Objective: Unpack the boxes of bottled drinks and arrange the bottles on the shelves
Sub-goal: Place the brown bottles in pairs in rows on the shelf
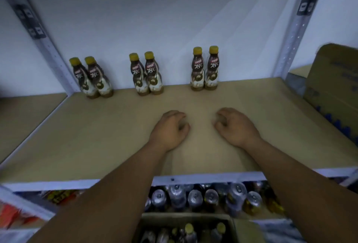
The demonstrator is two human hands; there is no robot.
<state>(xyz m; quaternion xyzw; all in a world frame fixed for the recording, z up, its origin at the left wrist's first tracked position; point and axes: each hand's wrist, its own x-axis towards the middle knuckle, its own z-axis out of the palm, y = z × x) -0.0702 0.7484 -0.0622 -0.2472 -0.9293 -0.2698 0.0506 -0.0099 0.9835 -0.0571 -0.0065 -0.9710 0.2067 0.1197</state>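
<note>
Left hand (170, 129), right hand (236, 126): fingers (179, 115) loosely curled, empty, over shelf (93, 138). Coffee bottles (154, 74) stand paired beyond the fingers, at the back wall (155, 19); presumably filling back-to-front.

bare shelf board (96, 136) ahead, bottles (147, 74) along back

Six bottles (147, 74) shelved, two hands (170, 128), two boxes (333, 79).
</note>
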